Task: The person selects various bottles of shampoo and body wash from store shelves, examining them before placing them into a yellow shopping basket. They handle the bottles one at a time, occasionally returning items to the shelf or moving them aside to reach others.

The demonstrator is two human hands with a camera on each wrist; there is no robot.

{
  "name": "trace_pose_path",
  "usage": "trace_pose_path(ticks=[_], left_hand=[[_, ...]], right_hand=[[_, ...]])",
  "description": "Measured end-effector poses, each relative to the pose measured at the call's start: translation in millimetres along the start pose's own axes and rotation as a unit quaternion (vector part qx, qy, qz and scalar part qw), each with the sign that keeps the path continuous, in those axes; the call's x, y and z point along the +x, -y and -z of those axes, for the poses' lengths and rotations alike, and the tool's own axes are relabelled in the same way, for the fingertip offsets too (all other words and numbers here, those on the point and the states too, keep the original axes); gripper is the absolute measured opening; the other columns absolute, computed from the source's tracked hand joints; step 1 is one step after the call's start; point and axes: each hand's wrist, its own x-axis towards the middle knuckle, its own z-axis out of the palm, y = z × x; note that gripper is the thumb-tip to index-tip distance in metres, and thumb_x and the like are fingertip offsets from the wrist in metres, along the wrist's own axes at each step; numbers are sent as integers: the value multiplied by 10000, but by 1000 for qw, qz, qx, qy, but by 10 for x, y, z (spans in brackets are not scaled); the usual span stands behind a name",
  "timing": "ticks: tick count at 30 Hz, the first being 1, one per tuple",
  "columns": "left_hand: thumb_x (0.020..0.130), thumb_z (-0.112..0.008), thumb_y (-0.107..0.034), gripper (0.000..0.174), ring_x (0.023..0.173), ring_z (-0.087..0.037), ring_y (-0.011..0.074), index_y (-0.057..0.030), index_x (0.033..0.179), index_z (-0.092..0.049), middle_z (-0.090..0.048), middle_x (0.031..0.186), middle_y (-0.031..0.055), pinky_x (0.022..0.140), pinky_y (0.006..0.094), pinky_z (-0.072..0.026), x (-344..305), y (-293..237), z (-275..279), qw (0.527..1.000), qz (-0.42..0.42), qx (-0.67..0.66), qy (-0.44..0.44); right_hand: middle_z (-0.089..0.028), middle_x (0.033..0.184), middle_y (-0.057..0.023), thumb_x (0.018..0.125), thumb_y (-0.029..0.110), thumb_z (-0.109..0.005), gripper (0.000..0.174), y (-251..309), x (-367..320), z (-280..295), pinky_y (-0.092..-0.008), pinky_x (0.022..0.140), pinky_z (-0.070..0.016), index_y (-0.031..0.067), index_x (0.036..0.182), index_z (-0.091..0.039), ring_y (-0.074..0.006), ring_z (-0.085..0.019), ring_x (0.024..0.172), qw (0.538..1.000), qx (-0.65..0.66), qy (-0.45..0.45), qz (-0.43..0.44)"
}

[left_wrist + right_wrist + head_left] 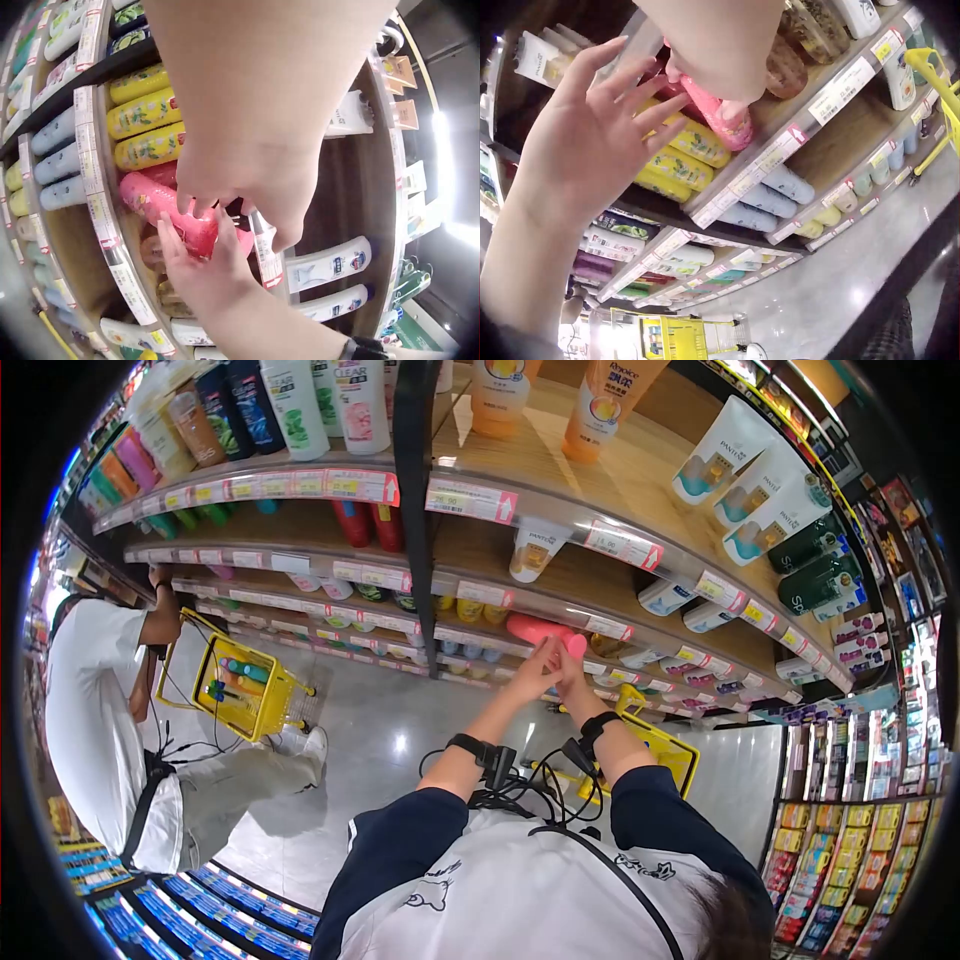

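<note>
In the head view both hands meet at a pink bottle (535, 628) by the shelf edge. My right hand (573, 678) grips this bottle; the right wrist view shows the thumb on the bottle's side and the fingers curled over it. My left hand (537, 670) is close beside it. Its fingers are straight and spread, with the tips near the bottle, as the right wrist view shows. Yellow bottles (145, 120) lie alongside the pink bottle in the left wrist view. Another pink-red bottle (163, 174) is partly hidden behind the held one.
Shelves with price strips (570, 612) hold shampoo bottles and tubes (538, 550). A yellow trolley (665, 750) stands at my right. To my left, another person (100, 710) in a white shirt reaches to the shelf beside a yellow basket cart (235, 695). Cables hang between my wrists.
</note>
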Motion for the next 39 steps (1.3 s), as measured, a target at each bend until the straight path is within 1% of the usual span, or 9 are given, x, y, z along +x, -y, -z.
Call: trace_pose_path(ticks=[11,14,17,22,26,29,32,35,39], left_hand=[[790,-597,-259,786,1218,-388,272,-101,1408,-137,-118,1443,209,962,316,-350,359,163,16,993,45,-94,49],[781,-588,-211,794,1199,-384,257,-79,1408,-120,-153,1435,190,961,327,-350,455,245,13,992,40,-114,30],[770,-576,-176,784,1170,-379,232,-54,1402,-129,-222,1405,160,970,334,-331,427,271,63,985,72,-156,-6],[765,-537,-139,654,1146,-381,200,-19,1341,-250,-381,1285,86,969,303,-294,384,153,267,930,163,-329,-4],[772,-496,-121,549,1122,-397,187,-31,1288,-330,-438,1203,55,959,291,-292,385,-50,363,938,110,-327,-47],[777,-484,-125,531,1114,-401,180,-41,1284,-351,-445,1193,52,966,291,-284,436,-79,445,930,139,-336,-44],[774,-487,-135,530,1129,-393,180,-45,1281,-362,-446,1201,54,976,294,-271,493,246,397,937,107,-331,-39],[775,-492,-146,532,1128,-393,177,-44,1281,-362,-447,1197,53,977,295,-268,443,111,406,923,131,-357,-55],[795,-491,-173,510,1137,-387,176,-42,1272,-366,-440,1211,61,972,292,-271,406,-31,392,933,126,-333,-57]], right_hand=[[-603,916,-86,868,127,-528,149,75,296,-47,-321,645,-512,50,995,-549,-208,-600,804,998,58,-20,11],[-589,967,-75,847,119,-556,270,-85,653,7,-298,602,-505,84,1103,-482,-196,-604,763,999,-21,-39,-29],[-605,902,-74,837,104,-561,210,-105,716,-84,-296,567,-492,71,1042,-530,-186,-605,740,991,-121,-29,42],[-631,804,-102,804,123,-581,128,-294,1036,-163,-310,575,-472,30,885,-616,-186,-612,744,893,-417,-22,166],[-640,871,-147,760,220,-602,237,-95,813,-373,-372,682,-462,31,900,-631,-279,-604,808,722,-639,-35,262],[-632,925,-159,730,292,-615,316,39,640,-406,-402,757,-441,48,929,-631,-331,-579,864,838,-480,16,258],[-630,945,-154,729,320,-627,346,189,554,-533,-394,763,-444,50,946,-628,-319,-580,881,831,-522,-11,193],[-630,943,-152,733,374,-635,396,314,436,-622,-377,772,-441,41,947,-626,-299,-580,887,829,-522,-28,197],[-623,960,-141,742,367,-657,419,3,712,-446,-358,765,-445,28,985,-610,-247,-586,882,881,-440,6,175]])
